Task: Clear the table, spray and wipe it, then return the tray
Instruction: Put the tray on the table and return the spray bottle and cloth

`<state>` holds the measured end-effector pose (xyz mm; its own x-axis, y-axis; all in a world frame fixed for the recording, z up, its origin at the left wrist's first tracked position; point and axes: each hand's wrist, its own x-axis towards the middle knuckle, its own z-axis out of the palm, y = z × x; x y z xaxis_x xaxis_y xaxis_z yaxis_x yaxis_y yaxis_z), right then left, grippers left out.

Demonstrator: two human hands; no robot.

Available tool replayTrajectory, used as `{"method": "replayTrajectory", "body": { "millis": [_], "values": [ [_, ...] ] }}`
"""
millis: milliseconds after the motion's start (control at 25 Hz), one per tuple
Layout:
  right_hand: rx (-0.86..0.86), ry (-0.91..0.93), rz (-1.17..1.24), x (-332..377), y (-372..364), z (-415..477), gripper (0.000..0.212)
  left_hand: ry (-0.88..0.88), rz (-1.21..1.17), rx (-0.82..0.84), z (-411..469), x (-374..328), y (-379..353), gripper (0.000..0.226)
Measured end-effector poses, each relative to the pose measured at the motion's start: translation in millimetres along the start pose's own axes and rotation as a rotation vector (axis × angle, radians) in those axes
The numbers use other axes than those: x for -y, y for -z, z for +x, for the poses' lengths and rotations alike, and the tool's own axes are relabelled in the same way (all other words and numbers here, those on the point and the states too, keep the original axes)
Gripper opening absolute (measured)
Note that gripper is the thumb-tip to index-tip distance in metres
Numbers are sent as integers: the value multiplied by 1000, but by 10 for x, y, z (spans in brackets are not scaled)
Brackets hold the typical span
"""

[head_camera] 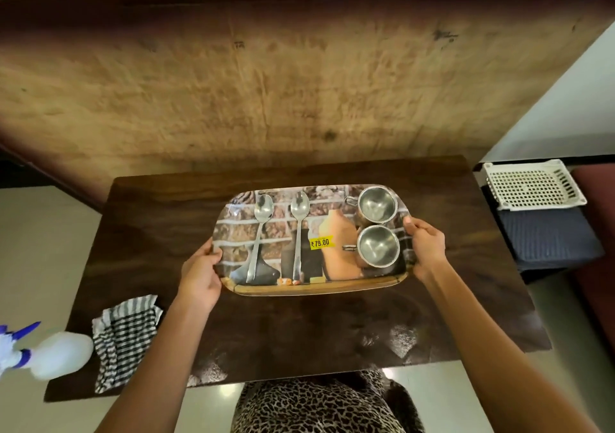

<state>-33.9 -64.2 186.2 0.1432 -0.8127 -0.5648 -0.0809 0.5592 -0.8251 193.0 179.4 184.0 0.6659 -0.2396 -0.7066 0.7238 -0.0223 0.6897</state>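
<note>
Tray (332, 290) was clasped at both ends by left grip (199, 276) and right grip (427, 249); tilt could slide cups (377, 246), spoons (264, 207) off.

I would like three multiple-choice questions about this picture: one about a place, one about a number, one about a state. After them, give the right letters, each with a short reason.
1. Where does the striped cloth lie?
A) on the tray
B) under the tray
C) on the table, left of the tray, beside the spray bottle

2. How many spoons lie on the tray?
A) two
B) one
C) four

3. How is the tray held?
A) by one hand only
B) by both hands, one at each short end
C) by no hand

Answers
1 C: the cloth lies near the table's left front corner, with the bottle next to it.
2 A: two spoons lie side by side on the tray's left half.
3 B: the left hand and the right hand each grip one end of the rim.
</note>
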Motion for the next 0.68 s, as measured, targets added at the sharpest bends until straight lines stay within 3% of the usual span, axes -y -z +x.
{"method": "replayTrajectory", "body": {
  "millis": [440, 600, 680],
  "values": [
    [-143, -196, -213, -1011, -211, 1012, 19, 153, 275, -203, 1250, 684, 147, 44],
    [-156, -279, -286, -1319, -239, 1392, 4, 222, 359, -282, 1607, 918, 63, 45],
    [-170, -300, -321, -1403, -261, 1590, 15, 245, 361, -297, 1758, 992, -34, 45]
  ]
}}
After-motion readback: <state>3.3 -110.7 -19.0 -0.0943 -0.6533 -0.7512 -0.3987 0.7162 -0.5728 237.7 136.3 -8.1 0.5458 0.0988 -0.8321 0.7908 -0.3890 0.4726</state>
